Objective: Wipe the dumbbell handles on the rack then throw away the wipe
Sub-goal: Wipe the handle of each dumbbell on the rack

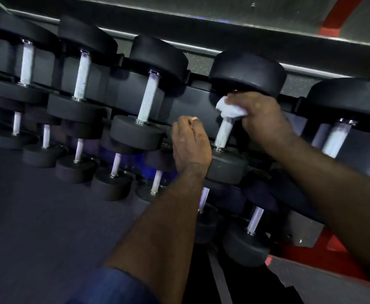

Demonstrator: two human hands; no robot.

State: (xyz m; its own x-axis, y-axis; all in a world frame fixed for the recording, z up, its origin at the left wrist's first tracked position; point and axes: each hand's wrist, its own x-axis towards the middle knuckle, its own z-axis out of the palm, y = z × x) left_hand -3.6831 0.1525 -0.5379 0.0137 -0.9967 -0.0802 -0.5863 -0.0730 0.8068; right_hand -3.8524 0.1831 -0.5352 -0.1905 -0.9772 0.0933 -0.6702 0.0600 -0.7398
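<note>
The right grip (260,119) is clenched around a crumpled white wipe (230,109), pressing it against the upper end of a dumbbell handle (223,134) on the top tier of the rack (184,106). The wipe bunches out to the left of the fingers, just under the dumbbell's far black head (247,73), and the bare knurled metal below it runs down to the near head (225,165). The left grip (190,145) sits just beside that near head, on its left. Its fingers are curled and the thumb lies on top, but I cannot tell whether it grasps the rack edge, the dumbbell head, or nothing at all. A blue sleeve (114,286) covers the left forearm near the bottom edge of the view, while the right forearm comes in bare from the right. More dumbbells lie side by side along the same tier. One has its silver handle (150,95) to the left of the hands, and another has its handle (337,139) to the right. A lower tier of smaller dumbbells (254,220) runs beneath the arms, partly hidden by them. A red part of the frame (311,251) shows at the lower right, and dark flooring (37,205) fills the lower left.
</note>
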